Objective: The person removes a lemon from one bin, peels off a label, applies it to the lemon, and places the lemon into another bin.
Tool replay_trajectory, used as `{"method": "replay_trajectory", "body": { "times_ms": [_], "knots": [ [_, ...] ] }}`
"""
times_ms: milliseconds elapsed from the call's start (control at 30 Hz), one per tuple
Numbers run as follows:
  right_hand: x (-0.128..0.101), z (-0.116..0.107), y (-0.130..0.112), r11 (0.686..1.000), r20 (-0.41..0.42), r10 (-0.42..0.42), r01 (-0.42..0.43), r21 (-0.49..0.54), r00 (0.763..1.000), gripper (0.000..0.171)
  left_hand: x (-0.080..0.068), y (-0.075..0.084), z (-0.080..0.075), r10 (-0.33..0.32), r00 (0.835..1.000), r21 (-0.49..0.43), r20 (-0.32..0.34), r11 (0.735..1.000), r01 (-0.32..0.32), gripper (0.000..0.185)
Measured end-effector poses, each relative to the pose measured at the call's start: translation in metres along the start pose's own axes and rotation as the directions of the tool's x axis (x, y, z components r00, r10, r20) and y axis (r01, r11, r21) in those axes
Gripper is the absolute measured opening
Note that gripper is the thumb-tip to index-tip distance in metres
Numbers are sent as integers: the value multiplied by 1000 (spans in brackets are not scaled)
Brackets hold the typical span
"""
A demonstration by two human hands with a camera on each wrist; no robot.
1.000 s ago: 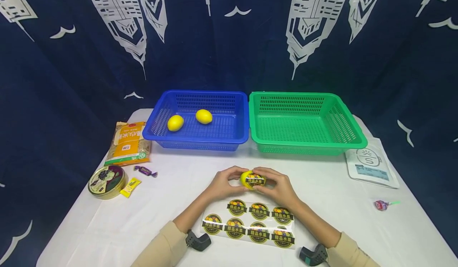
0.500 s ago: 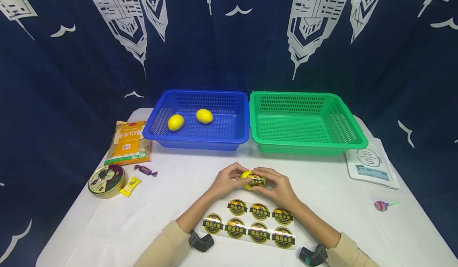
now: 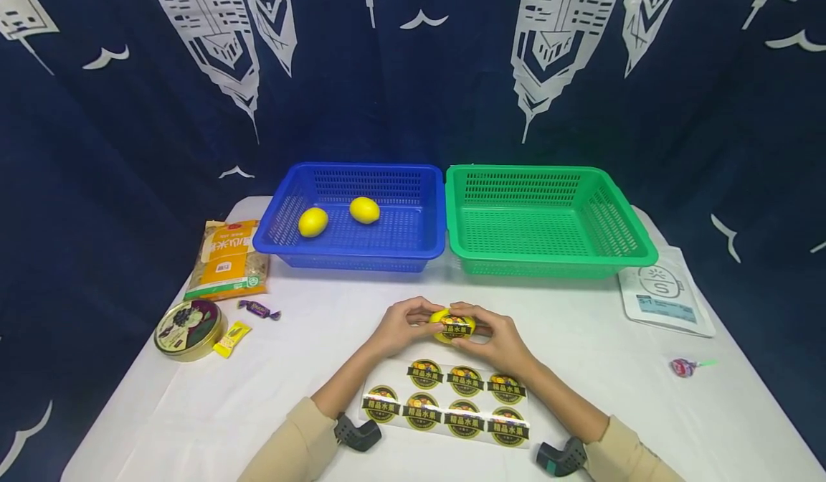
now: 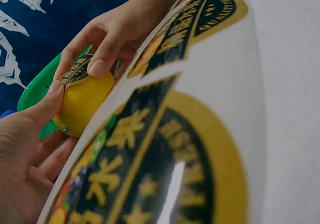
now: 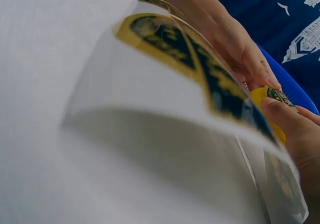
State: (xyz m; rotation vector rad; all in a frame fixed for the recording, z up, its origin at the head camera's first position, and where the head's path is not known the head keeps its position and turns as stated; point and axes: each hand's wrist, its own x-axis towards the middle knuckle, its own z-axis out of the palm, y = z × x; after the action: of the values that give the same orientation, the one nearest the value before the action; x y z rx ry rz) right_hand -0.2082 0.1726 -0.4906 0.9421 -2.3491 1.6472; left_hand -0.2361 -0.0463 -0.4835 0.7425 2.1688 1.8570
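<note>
Both hands hold one yellow lemon (image 3: 441, 317) between them, just beyond a sheet of stickers. A round black-and-gold sticker (image 3: 457, 327) lies across the lemon's near side. My left hand (image 3: 401, 328) grips the lemon's left end, its thumb on the sticker's left edge. My right hand (image 3: 498, 336) holds the right end, fingers over the top and thumb low. In the left wrist view, the right thumb presses the sticker (image 4: 79, 71) against the lemon (image 4: 85, 104). The sticker sheet (image 3: 445, 404) lies between the forearms, with several round labels on it.
A blue basket (image 3: 348, 262) with two lemons (image 3: 312, 222) stands at the back, beside a green basket (image 3: 555, 267). On the left are a food bag (image 3: 227, 260), a round tin (image 3: 188, 330) and wrapped candies (image 3: 231, 339). A white pouch (image 3: 667, 292) and a lollipop (image 3: 682, 367) lie right.
My left thumb has moved up from the lemon's lower side onto the sticker's left edge. The right hand keeps its hold. The whole head view has shifted slightly.
</note>
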Motion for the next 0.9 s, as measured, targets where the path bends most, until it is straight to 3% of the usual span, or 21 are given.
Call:
{"method": "replay_trajectory", "body": {
  "times_ms": [133, 333, 433, 633, 733, 900],
  "knots": [
    [-2, -3, 16, 999, 27, 24, -25, 37, 999, 48, -3, 11, -2, -14, 999, -18, 40, 1000, 15, 29],
    [-2, -4, 9, 1000, 29, -9, 8, 30, 1000, 50, 1, -18, -5, -15, 996, -64, 83, 998, 20, 35],
    [0, -5, -2, 999, 32, -17, 16, 34, 999, 52, -2, -19, -5, 8, 997, -90, 82, 996, -1, 41],
    [3, -8, -18, 999, 38, 48, -49, 15, 998, 55, -7, -5, 2, 162, 984, -59, 69, 986, -158, 50],
    [3, -8, -19, 997, 34, 72, -72, 8, 997, 57, -9, 8, 6, 236, 970, 24, 65, 971, -238, 49],
    [1, -8, -19, 996, 30, 91, -92, 21, 995, 58, -8, 9, 10, 348, 936, 253, 53, 902, -350, 49]
  ]
}}
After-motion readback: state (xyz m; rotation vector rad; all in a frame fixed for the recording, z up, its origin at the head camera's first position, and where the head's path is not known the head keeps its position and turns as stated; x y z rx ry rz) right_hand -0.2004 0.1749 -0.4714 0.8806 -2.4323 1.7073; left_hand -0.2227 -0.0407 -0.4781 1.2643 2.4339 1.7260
